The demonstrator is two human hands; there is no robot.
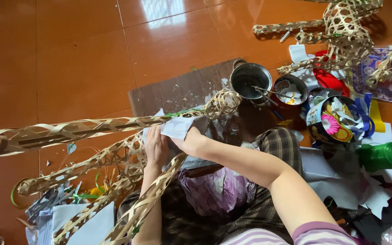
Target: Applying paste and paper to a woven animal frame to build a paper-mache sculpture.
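A long woven bamboo-strip frame [82, 129] stretches from the far left to the middle, with several woven arms [110, 181] branching down left. A piece of white paper [178, 126] lies against its upper arm. My left hand [156, 147] presses on the frame and the paper's lower edge. My right hand [190, 139] grips the same paper from the right, fingers closed on it. A crumpled purple paper bundle [216, 188] rests in my lap.
A metal pot [250, 79] with a stick, a small red-rimmed bowl [291, 90], a round patterned tin [332, 120], a green string roll [384, 156] and paper scraps [350, 186] lie at right. Another woven frame [345, 31] stands top right. A dark board [182, 88] lies on the red tiled floor.
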